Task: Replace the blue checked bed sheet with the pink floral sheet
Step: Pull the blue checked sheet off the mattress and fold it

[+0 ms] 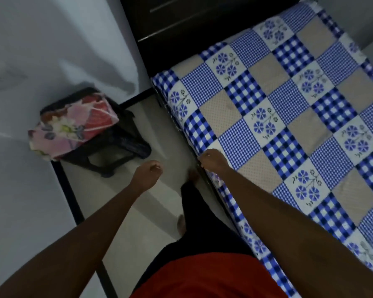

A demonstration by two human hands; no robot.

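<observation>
The person stood at the long side edge of the bed (176,122), both arms reaching forward and down. The right hand (213,160) lay on that side edge, roughly midway along the part in view. Its fingers were curled over the hem of the blue checked sheet (289,117), apparently gripping the cloth where it turned down over the mattress. The left hand (148,171) hung over the floor (159,130) just beside the bed, loosely curled and holding nothing, clear of both sheets.

The blue checked sheet was spread flat over the whole bed, its border hanging down the near side. It looked like thin, light, limp cotton. It would probably bunch and drag rather than lift as one piece, so the hem or a corner seemed the sensible place to take hold. From there it could be peeled back toward the middle.

Farther off and to the left, the pink floral sheet (73,127) sat folded in a soft, thick bundle on a dark stool (108,153) against the wall (52,50). It lay well apart from both hands and overhung the stool's edge. It seemed light but floppy, best gathered from under the fold with both hands so that it would not spill open.
</observation>
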